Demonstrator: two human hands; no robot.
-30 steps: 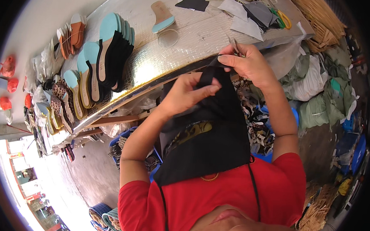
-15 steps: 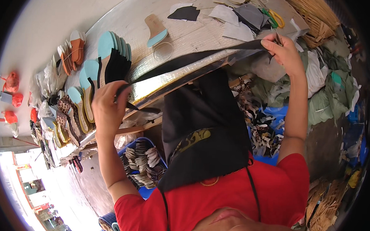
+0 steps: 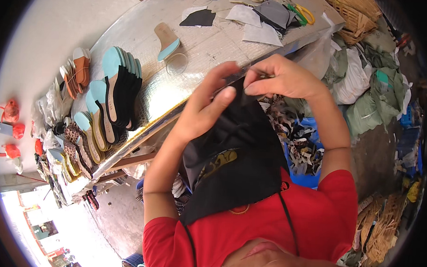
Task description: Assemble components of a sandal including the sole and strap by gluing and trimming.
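Note:
My right hand [image 3: 286, 78] is closed in a pinch above the near table edge. It grips a black fabric strip [image 3: 239, 85], much of which blends into the black apron [image 3: 232, 129] behind it. A small dark object also shows among its fingers, too hidden to name. My left hand [image 3: 204, 105] is just to the left, thumb and fingers apart, slightly blurred. The strip's dark end lies close to its fingertips; whether they touch is unclear. Beyond the left hand, black-edged shoe insoles [image 3: 123, 97] with light-blue heel ends stand stacked on the table [image 3: 132, 41].
A single insole [image 3: 167, 42] and a thin ring [image 3: 177, 64] lie farther back. Grey and black fabric pieces [image 3: 264, 22] and yellow-green-handled scissors [image 3: 303, 14] are at the far right. Below the table is a blue bin [image 3: 303, 179] of scraps; green sacks [image 3: 372, 108] stand right.
The black strip was stretched wide between both hands; now the hands have come close together at the middle. My left hand moved right and its fingers parted; my right hand moved left.

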